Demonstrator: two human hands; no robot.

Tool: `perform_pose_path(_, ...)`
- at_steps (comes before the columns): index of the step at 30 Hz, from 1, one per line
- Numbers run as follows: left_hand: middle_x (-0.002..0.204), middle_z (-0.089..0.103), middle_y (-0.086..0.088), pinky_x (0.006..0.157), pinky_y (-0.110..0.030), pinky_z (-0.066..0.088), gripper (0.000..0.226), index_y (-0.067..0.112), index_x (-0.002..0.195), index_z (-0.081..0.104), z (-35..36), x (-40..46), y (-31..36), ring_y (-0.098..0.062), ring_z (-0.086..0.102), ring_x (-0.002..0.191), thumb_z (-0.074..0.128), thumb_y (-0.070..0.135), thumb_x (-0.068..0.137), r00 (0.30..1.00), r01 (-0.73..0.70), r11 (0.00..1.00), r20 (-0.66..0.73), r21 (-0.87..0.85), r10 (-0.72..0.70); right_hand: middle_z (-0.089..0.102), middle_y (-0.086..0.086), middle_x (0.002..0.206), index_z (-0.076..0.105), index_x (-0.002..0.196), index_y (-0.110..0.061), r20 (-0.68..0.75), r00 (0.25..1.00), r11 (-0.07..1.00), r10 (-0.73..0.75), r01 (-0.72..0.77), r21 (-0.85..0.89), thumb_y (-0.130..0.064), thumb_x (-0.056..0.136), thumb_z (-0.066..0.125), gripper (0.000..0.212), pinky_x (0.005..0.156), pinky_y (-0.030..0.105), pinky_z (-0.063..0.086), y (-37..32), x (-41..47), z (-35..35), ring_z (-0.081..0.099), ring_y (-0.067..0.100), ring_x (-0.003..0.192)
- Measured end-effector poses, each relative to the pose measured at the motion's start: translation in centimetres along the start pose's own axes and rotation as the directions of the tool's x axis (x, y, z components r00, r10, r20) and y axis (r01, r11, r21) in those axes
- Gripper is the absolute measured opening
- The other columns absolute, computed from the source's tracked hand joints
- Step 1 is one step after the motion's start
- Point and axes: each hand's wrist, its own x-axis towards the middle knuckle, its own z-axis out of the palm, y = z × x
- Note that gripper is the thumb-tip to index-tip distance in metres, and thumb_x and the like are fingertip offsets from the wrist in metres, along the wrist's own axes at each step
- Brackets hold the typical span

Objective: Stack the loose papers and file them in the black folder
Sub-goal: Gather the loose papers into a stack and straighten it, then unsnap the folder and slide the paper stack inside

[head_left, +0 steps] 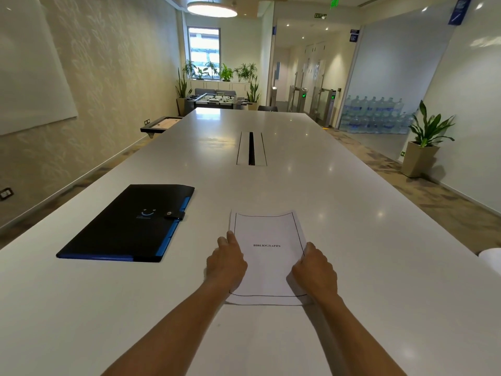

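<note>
- The papers [267,256] lie in one squared stack on the white desk [352,213], near the front edge and just right of centre; the top sheet carries a thin black border and the word "BIBLIOGRAPHY" in the middle.
- The left hand [226,263] rests along the stack's left edge, fingers curled down onto the sheet, with one finger reaching further up that edge.
- The right hand [315,271] closes on the stack's right edge, fingers bent over the paper (whether the thumb is tucked under the sheets cannot be told from here).
- So both hands grip the papers from the sides, with the printed title showing between them.
- Both forearms come in bare from the bottom of the view.
- The folder [127,226] lies flat on the desk to the left of the papers, apart from them, and turned at an angle; it is closed, its strap [174,215] snapped across the right edge, with blue showing along the right and near edges.
- A cable slot [251,148] sits in the desk's middle, well beyond the papers.
- A potted plant [424,137] stands on the floor at the right wall.
</note>
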Motion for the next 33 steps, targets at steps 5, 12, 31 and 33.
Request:
perform_pose_path(5, 0.128, 0.046, -0.012, 0.088, -0.036, 0.045, 0.049, 0.013, 0.133, 0.04, 0.1, 0.4, -1.8, -0.026, 0.05, 0.112, 0.041, 0.044, 0.096, 0.998, -0.027, 0.995, -0.055, 0.096, 0.033, 0.052, 0.01, 0.107, 0.055, 0.103, -0.005, -0.068, 0.998, 0.991, 0.014, -0.023, -0.132, -0.013, 0.084, 0.046, 0.023, 0.069, 0.031, 0.035, 0.4, -0.1, 0.2, 0.054, 0.029, 0.091)
perform_pose_path(12, 0.109, 0.058, -0.001, 0.084, -0.033, 0.042, 0.032, 0.02, 0.113, 0.056, -2.2, 0.9, -6.1, -0.015, 0.051, 0.098, 0.051, 0.044, 0.091, 0.909, -0.033, 0.998, -0.414, 0.06, 0.055, 0.059, 0.016, 0.112, 0.06, 0.111, -0.004, -0.241, 0.967, 0.982, -0.085, 0.041, -0.182, -0.012, 0.083, 0.05, 0.031, 0.076, 0.037, 0.037, -0.6, 0.5, 0.4, 0.052, 0.033, 0.102)
perform_pose_path(31, 0.073, 0.044, -0.001, 0.055, -0.03, 0.031, 0.028, 0.02, 0.105, 0.057, -6.0, 0.1, -10.6, -0.014, 0.039, 0.059, 0.036, 0.036, 0.096, 0.997, 0.067, 0.867, -0.062, 0.494, -0.042, 0.065, 0.007, 0.117, 0.063, 0.118, -0.015, -0.111, 0.917, 0.923, -0.383, 0.375, -0.089, -0.025, 0.09, 0.053, 0.031, 0.089, 0.035, 0.042, -6.4, 0.0, 5.0, 0.056, 0.024, 0.108)
perform_pose_path(33, 0.072, 0.046, -0.001, 0.061, -0.03, 0.038, 0.023, 0.015, 0.094, 0.053, -5.9, -0.6, -9.6, -0.015, 0.047, 0.065, 0.04, 0.035, 0.096, 0.997, 0.08, 0.863, -0.054, 0.498, -0.061, 0.066, 0.007, 0.118, 0.064, 0.117, -0.014, -0.097, 0.907, 0.912, -0.409, 0.405, -0.066, -0.026, 0.09, 0.054, 0.031, 0.091, 0.036, 0.042, -6.9, -0.1, 5.2, 0.056, 0.024, 0.109)
